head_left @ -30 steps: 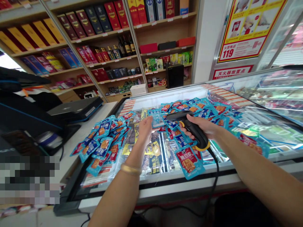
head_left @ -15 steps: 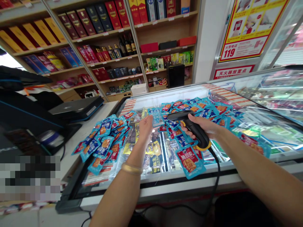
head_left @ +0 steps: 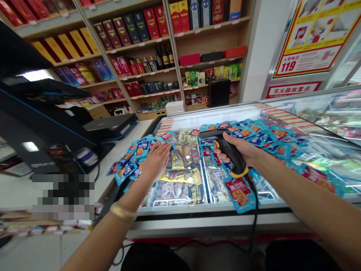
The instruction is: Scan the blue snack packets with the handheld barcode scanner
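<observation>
My right hand [head_left: 234, 148] is wrapped round the handle of a black barcode scanner [head_left: 235, 160] with yellow trim, whose head points left over the glass top. My left hand [head_left: 158, 158], a gold bangle on its wrist, lies palm down with fingers stretched out over the left pile of blue snack packets [head_left: 141, 149]. Whether a packet is under the palm is hidden. Beneath and behind the scanner spreads a bigger heap of blue packets [head_left: 258, 139]. One blue and red packet [head_left: 239, 192] lies near the front edge, partly crossed by the scanner's cord.
Under the glass of the freezer [head_left: 180, 218] are yellow and dark packages. A black checkout machine [head_left: 42, 135] and a flat black device [head_left: 111, 126] stand at left. Shelves of boxes and bottles [head_left: 166, 56] line the back wall. The black cord [head_left: 255, 226] hangs over the front edge.
My left hand has moved left from near the scanner head to the left pile, and its closed fingers have straightened. The packet it held has left the grip. The view has shifted left.
</observation>
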Action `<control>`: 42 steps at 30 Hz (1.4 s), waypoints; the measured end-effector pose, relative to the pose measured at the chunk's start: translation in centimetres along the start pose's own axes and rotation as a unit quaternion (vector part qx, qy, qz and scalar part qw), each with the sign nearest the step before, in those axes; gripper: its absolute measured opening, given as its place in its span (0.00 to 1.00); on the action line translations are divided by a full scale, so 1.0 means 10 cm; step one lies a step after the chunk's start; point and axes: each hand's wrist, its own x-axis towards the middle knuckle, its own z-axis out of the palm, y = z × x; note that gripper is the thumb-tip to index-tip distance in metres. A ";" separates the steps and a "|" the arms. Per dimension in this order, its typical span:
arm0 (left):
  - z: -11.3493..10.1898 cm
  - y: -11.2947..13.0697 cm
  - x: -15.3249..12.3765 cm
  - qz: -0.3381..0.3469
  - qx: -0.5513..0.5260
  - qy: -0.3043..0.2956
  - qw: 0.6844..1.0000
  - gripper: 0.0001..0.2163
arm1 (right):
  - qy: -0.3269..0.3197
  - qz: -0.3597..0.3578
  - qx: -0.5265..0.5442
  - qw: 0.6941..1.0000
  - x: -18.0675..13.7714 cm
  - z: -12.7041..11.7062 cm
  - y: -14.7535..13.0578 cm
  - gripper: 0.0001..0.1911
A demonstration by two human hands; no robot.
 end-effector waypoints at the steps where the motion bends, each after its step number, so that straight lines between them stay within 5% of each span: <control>1: 0.01 -0.03 -0.08 0.004 0.022 -0.029 0.999 0.20 | 0.003 0.004 -0.001 1.000 0.03 0.04 0.01 0.20; 5: 0.05 -0.05 -0.24 0.000 0.069 -0.090 0.994 0.21 | 0.019 0.019 0.002 1.000 0.12 0.17 0.04 0.22; 13: 0.00 0.05 -0.12 -0.021 0.067 -0.069 0.995 0.22 | 0.026 -0.008 0.017 0.999 0.09 0.01 -0.03 0.21; 21: 0.36 0.33 0.70 -0.040 -0.074 -0.054 0.995 0.25 | 0.073 -0.049 0.023 0.996 -0.06 -0.35 -0.23 0.20; 31: 1.02 0.34 1.60 -0.066 -0.122 -0.187 0.973 0.41 | 0.067 -0.081 0.036 0.994 -0.17 -0.52 -0.22 0.21; 36: 1.07 0.34 1.62 -0.037 -0.136 -0.197 0.970 0.33 | 0.055 -0.077 0.037 0.995 -0.18 -0.49 -0.22 0.22; 42: 0.83 0.51 1.37 0.005 -0.126 -0.194 0.973 0.32 | 0.065 -0.080 0.035 0.994 -0.18 -0.50 -0.20 0.22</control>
